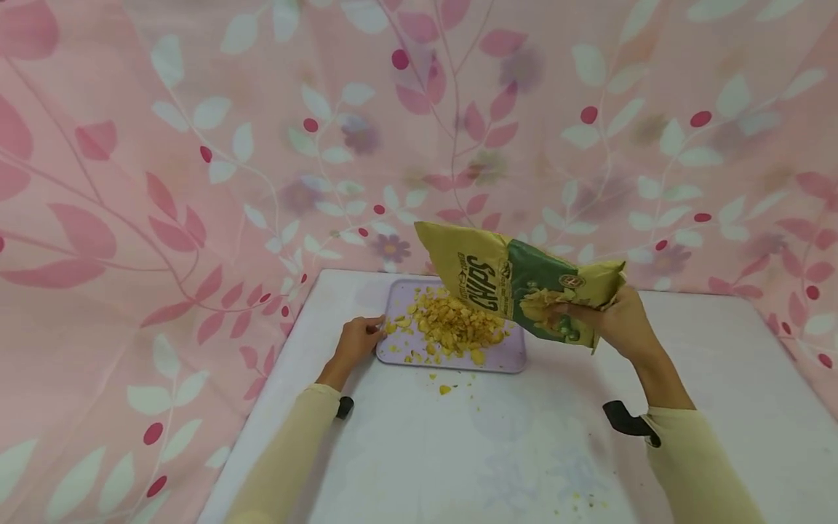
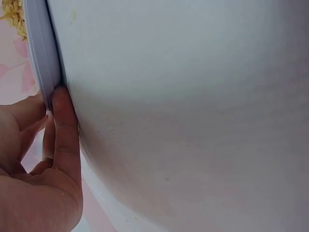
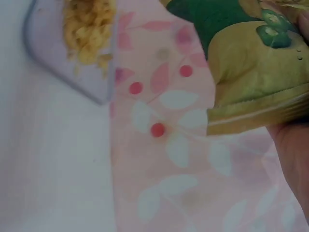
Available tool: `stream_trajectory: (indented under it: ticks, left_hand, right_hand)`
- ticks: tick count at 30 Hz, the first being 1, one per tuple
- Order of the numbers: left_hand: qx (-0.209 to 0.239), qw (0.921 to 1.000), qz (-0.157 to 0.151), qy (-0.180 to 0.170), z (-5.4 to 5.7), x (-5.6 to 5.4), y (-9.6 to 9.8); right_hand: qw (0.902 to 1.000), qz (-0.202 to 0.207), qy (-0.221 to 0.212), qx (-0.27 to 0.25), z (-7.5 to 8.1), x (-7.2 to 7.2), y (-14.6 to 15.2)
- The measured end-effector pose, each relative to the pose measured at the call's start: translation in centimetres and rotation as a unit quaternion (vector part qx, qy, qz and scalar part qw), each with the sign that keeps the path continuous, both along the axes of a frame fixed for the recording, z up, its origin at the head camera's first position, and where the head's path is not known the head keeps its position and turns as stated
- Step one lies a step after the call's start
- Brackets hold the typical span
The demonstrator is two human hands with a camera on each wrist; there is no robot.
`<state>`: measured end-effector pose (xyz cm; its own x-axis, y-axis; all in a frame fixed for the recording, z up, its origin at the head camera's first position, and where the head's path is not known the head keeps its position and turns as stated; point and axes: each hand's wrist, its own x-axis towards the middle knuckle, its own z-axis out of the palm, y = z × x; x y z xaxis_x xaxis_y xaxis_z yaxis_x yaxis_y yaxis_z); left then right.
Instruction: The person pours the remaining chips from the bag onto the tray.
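Observation:
A purple tray [image 1: 507, 359] lies at the far side of the white table, with a heap of yellow chips [image 1: 458, 325] on it. My left hand [image 1: 356, 339] pinches the tray's left edge; in the left wrist view, thumb and fingers of that hand [image 2: 53, 179] are on both faces of the rim [image 2: 43, 53]. Above the tray's right side, my right hand [image 1: 627, 325] grips a green and yellow chips bag [image 1: 540, 280] by its right end. The bag tilts, its other end over the heap. The right wrist view shows the bag's sealed end [image 3: 260, 108] near the hand [image 3: 292, 159].
Crumbs and a chip [image 1: 445, 390] lie on the white table [image 1: 419, 451] in front of the tray. More crumbs [image 1: 583, 502] are scattered near the front right. A pink floral curtain [image 1: 262, 145] hangs behind and along the sides. Black straps circle both wrists.

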<state>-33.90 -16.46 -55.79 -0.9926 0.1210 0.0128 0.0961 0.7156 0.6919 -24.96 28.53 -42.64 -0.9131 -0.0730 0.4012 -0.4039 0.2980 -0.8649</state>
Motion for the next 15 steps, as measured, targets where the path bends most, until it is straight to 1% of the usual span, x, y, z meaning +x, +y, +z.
stream_trajectory:
  ticks: [1, 2, 3, 5, 6, 7, 8, 9, 10, 11, 12, 13, 15]
  left_hand:
    - [0.0, 1.0, -0.001, 0.001, 0.0, 0.0, 0.0]
    - [0.0, 1.0, -0.001, 0.001, 0.0, -0.1, 0.0]
    - [-0.001, 1.0, -0.002, 0.002, 0.0, -0.1, 0.0]
    - [0.0, 1.0, 0.0, 0.0, 0.1, -0.2, 0.0]
    - [-0.002, 1.0, 0.002, -0.001, 0.1, -0.2, 0.1]
    - [-0.003, 1.0, 0.004, -0.003, 0.1, -0.1, 0.1]
    - [-0.004, 1.0, 0.006, -0.004, 0.1, -0.1, 0.1]
    - [-0.003, 1.0, 0.007, -0.005, 0.2, -0.1, 0.1]
    - [-0.002, 1.0, 0.006, -0.006, 0.2, -0.1, 0.2]
    - [-0.001, 1.0, 0.006, -0.008, 0.3, 0.0, 0.2]
    - [0.002, 1.0, 0.004, -0.008, 0.3, 0.0, 0.2]
    - [0.005, 0.9999, 0.003, -0.01, 0.3, 0.0, 0.2]
    - [0.01, 0.9999, 0.0, -0.012, 0.4, 0.0, 0.2]
  right_hand:
    - [0.9986, 0.029, 0.022, -0.04, 0.3, -0.1, 0.0]
    - [0.9961, 0.047, 0.035, -0.066, 0.5, -0.2, 0.0]
    - [0.9957, 0.052, 0.038, -0.066, 0.6, -0.2, 0.0]
    - [0.9976, 0.053, 0.029, -0.034, 0.5, -0.3, -0.1]
    - [0.9987, 0.047, 0.01, -0.018, 0.3, -0.2, -0.1]
    - [0.9994, 0.025, -0.01, 0.021, 0.2, -0.2, -0.2]
    - [0.9974, -0.004, -0.033, 0.064, 0.0, 0.0, -0.2]
    - [0.994, -0.019, -0.045, 0.098, 0.0, 0.1, -0.2]
    - [0.9927, -0.025, -0.046, 0.109, 0.1, 0.2, -0.2]
    - [0.9923, -0.033, -0.047, 0.11, 0.3, 0.4, -0.1]
    - [0.9931, -0.041, -0.047, 0.099, 0.6, 0.5, -0.1]
    - [0.9949, -0.043, -0.032, 0.085, 0.9, 0.6, -0.1]
    - [0.9984, -0.038, 0.002, 0.04, 1.4, 0.6, 0.0]
